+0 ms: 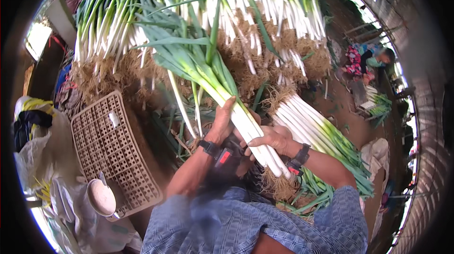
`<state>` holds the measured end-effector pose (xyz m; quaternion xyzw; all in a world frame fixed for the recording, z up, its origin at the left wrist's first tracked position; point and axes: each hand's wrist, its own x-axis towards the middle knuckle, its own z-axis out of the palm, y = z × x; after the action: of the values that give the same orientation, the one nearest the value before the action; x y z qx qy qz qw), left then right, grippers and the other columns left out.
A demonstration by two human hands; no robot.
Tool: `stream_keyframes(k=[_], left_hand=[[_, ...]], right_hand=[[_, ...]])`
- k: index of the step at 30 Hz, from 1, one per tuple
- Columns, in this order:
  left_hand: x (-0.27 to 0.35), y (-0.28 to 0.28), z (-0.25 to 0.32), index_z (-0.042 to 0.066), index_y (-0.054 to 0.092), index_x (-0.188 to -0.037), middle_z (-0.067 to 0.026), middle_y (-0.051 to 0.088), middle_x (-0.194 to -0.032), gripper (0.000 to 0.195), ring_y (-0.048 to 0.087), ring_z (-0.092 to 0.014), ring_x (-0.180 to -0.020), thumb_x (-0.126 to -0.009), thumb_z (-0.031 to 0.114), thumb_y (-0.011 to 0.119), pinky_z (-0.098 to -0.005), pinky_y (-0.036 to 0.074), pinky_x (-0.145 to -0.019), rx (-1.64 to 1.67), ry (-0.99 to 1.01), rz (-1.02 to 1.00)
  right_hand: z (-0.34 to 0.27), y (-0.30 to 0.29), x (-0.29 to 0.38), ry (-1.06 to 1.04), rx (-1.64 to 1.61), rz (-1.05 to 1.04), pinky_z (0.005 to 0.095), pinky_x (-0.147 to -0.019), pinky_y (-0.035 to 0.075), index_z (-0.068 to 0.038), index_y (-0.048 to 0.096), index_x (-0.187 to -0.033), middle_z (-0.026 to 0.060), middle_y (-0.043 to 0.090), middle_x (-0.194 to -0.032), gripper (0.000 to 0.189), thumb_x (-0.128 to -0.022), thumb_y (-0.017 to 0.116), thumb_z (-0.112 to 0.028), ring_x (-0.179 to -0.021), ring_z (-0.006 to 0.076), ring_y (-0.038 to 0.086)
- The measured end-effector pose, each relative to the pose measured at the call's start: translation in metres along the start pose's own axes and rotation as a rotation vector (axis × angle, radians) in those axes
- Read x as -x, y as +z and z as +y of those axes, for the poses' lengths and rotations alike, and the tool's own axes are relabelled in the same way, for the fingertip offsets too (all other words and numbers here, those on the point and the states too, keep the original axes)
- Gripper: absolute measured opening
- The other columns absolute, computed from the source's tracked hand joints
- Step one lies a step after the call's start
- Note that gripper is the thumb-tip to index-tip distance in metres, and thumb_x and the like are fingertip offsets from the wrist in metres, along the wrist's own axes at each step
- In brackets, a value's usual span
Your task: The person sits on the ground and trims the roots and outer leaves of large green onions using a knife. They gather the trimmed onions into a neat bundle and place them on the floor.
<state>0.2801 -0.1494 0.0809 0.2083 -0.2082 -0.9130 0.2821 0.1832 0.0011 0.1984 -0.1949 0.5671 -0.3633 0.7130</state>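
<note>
A small bunch of long green onions slants across my front, its green leaves towards the upper left and its brown roots by my shirt. Around the stalks higher up closes my left hand, thumb on top. Nearer the roots, my right hand grips the white part of the same bunch. To its right lies a thick bundle of green onions, roots upward. A few loose stalks rest left of my left hand. A large heap of green onions with hairy roots fills the top of the view.
An upturned plastic crate stands at the left, with a bowl and a small white object on it. Pale sacks lie at the far left. At the far right, another person sits near more green onions.
</note>
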Motion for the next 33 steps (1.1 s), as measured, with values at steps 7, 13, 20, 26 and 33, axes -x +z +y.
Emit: stream_keyframes(k=[7,13,20,26,33], left_hand=[[-0.002,-0.111,0.036,-0.001,0.065,-0.117,-0.0127,0.072,-0.107,0.058,0.069,-0.02,-0.091,-0.1,0.055,0.064,-0.0385,0.057,-0.085,-0.464,0.041,0.369],[-0.051,-0.246,0.047,-0.014,0.037,-0.147,-0.0347,0.052,-0.142,0.107,0.055,-0.042,-0.129,-0.073,0.04,0.092,-0.0449,0.042,-0.111,-1.248,0.522,0.629],[-0.125,-0.28,0.024,-0.005,0.059,-0.128,-0.0193,0.071,-0.114,0.071,0.068,-0.028,-0.104,-0.076,0.034,0.087,-0.0397,0.053,-0.093,-0.942,0.215,0.418],[-0.133,-0.291,0.023,-0.001,0.069,-0.119,-0.0086,0.073,-0.108,0.055,0.067,-0.018,-0.093,-0.079,0.031,0.087,-0.0363,0.053,-0.085,-0.731,-0.002,0.356],[-0.124,-0.211,0.011,0.002,0.07,-0.121,-0.0057,0.074,-0.109,0.05,0.067,-0.016,-0.097,-0.081,0.026,0.088,-0.0327,0.052,-0.091,-0.608,0.075,0.357]], right_hand=[[0.008,-0.02,-0.009,-0.026,0.056,0.052,0.0318,-0.068,0.06,0.005,0.061,-0.11,0.0154,0.071,-0.088,0.038,-0.086,0.077,-0.02,-0.074,0.0212,0.071],[0.0,-0.018,-0.018,-0.02,0.037,-0.08,0.0324,-0.07,0.06,0.005,0.061,-0.115,0.0149,0.071,-0.089,0.035,-0.087,0.075,-0.011,-0.08,0.0213,0.072],[-0.003,-0.021,-0.026,-0.002,0.016,-0.126,0.0327,-0.074,0.058,0.004,0.06,-0.116,0.0142,0.071,-0.089,0.036,-0.087,0.075,-0.012,-0.081,0.0217,0.071],[-0.011,-0.021,-0.023,-0.001,0.003,-0.152,0.0331,-0.075,0.058,0.005,0.058,-0.116,0.0166,0.072,-0.089,0.036,-0.088,0.073,-0.012,-0.081,0.0234,0.072],[-0.011,-0.017,-0.016,-0.019,-0.011,-0.141,0.0333,-0.073,0.058,0.006,0.058,-0.116,0.0171,0.072,-0.09,0.032,-0.091,0.071,-0.009,-0.081,0.024,0.073]])
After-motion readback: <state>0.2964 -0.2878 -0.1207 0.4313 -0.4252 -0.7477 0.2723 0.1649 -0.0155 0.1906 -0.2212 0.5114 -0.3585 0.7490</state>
